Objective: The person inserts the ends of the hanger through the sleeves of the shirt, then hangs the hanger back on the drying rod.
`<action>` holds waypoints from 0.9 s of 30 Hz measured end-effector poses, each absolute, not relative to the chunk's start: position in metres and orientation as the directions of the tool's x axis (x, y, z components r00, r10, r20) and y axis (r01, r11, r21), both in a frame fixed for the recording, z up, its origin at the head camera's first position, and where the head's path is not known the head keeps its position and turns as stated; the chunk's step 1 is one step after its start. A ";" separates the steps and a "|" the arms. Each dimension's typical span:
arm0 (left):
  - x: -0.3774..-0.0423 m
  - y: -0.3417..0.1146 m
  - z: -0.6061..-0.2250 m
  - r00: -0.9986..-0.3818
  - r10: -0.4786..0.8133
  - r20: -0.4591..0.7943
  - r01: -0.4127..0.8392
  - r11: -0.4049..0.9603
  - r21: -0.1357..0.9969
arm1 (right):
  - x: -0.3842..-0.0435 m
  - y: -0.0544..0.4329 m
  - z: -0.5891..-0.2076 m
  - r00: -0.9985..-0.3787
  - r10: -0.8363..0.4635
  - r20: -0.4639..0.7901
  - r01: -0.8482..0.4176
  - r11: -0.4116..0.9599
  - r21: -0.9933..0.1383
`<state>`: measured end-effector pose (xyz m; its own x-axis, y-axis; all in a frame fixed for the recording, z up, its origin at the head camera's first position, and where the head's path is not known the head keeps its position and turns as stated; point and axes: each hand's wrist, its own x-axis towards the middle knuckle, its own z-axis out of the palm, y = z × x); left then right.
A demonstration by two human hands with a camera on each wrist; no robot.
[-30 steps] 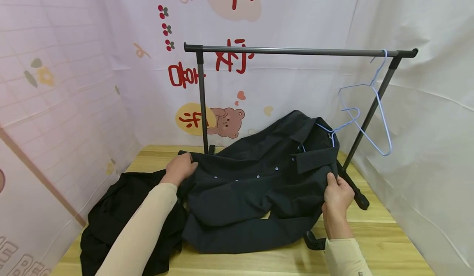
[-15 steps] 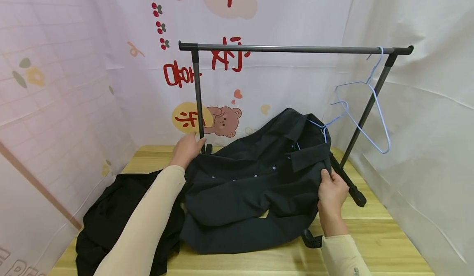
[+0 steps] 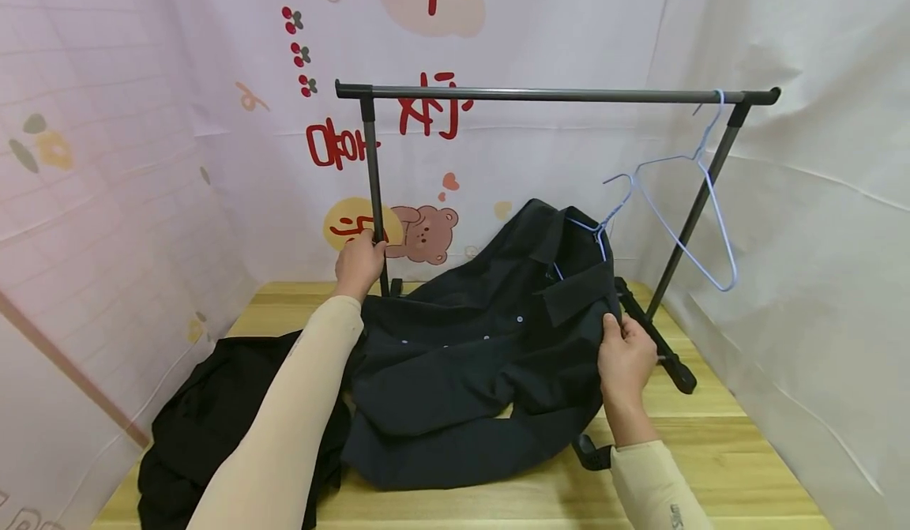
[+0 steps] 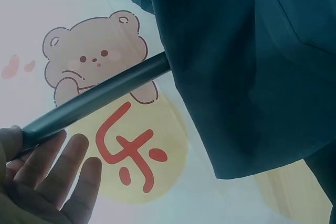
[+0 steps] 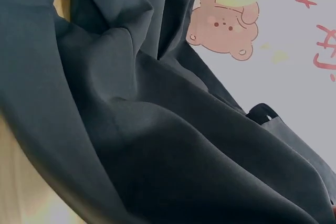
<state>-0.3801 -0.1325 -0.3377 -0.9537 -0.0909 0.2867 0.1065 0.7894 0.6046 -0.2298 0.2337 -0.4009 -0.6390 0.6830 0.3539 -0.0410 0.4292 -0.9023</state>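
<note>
My left hand (image 3: 358,268) is on the left post (image 3: 374,174) of the clothes rack. In the left wrist view, its thumb and forefinger pinch that post (image 4: 100,97), the other fingers spread loosely. My right hand (image 3: 627,356) grips the edge of a dark button-up shirt (image 3: 455,388) just below its collar, on the right side. A blue wire hanger (image 3: 613,212) sits inside the shirt's neck, its hook rising out. Dark folds of the shirt (image 5: 157,145) fill most of the right wrist view, where the right hand is almost wholly hidden.
The rack's rail (image 3: 533,94) spans the back of the wooden table (image 3: 718,451). From its right end hangs a bare blue hanger (image 3: 716,220). A black garment (image 3: 213,404) lies heaped at the left. A printed curtain (image 3: 569,32) closes off the back.
My left hand has let go of the shirt's left part and moved up to the rack post. My right hand, with the shirt's collar and hanger, has shifted slightly left and up.
</note>
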 end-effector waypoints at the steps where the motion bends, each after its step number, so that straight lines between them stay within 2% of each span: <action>1: -0.380 -0.133 -0.338 -0.954 -0.092 0.284 0.104 0.789 0.605 | -0.230 0.234 -0.399 -0.637 0.681 0.362 -0.049 0.433 -0.900; 19: -0.380 -0.132 -0.331 -0.974 -0.065 0.219 0.068 0.834 0.548 | -0.232 0.253 -0.376 -0.580 0.726 0.369 -0.054 0.417 -0.907; 27: -0.379 -0.134 -0.330 -0.974 -0.054 0.219 0.073 0.843 0.533 | -0.232 0.256 -0.381 -0.592 0.709 0.384 -0.038 0.451 -0.892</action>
